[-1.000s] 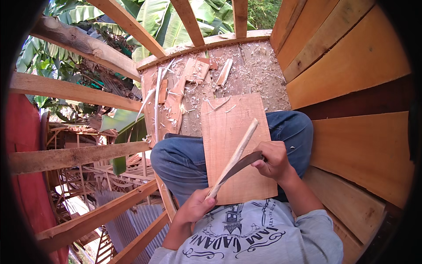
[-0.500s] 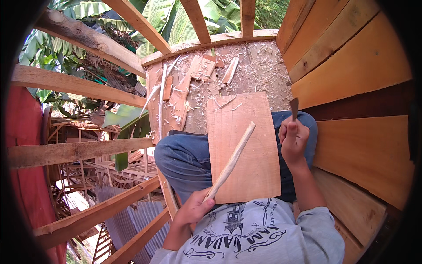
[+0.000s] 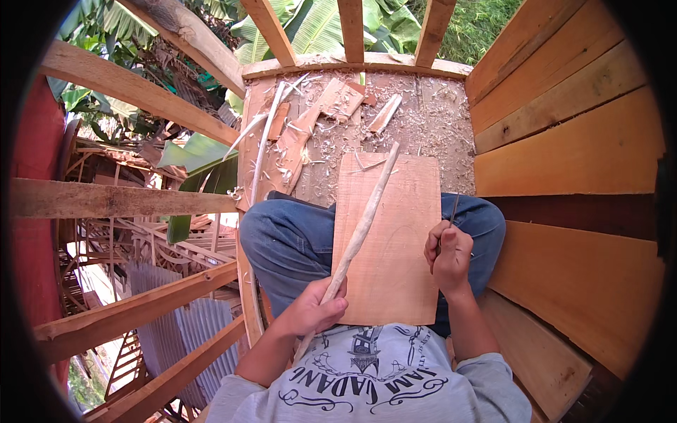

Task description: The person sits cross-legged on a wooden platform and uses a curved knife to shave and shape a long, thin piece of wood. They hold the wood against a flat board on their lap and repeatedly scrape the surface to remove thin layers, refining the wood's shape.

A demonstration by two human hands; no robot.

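A pale, peeled wooden stick (image 3: pixel 365 218) slants up over my lap, its lower end reaching toward my shirt. My left hand (image 3: pixel 321 307) is closed round its lower part. In my right fist (image 3: pixel 450 257) I grip a knife, whose thin dark blade (image 3: pixel 455 209) points up and away from me; its handle is mostly hidden by the fingers. The knife is apart from the stick. Across my crossed legs lies a flat wooden board (image 3: pixel 402 247), with a thin curled shaving (image 3: pixel 370 166) near its far edge.
Wood shavings (image 3: pixel 437 120) litter the plank floor ahead. Wood offcuts (image 3: pixel 300 137) and long thin strips (image 3: pixel 261 148) lie at the far left. A plank wall (image 3: pixel 564 148) stands close on my right. Open wooden rails (image 3: pixel 127 199) border the left, above a corrugated sheet (image 3: pixel 204 338).
My left hand has risen, and the stick now stands steeper, with more of its lower end showing. My right hand has moved inward and down with the knife. The view has shifted slightly.
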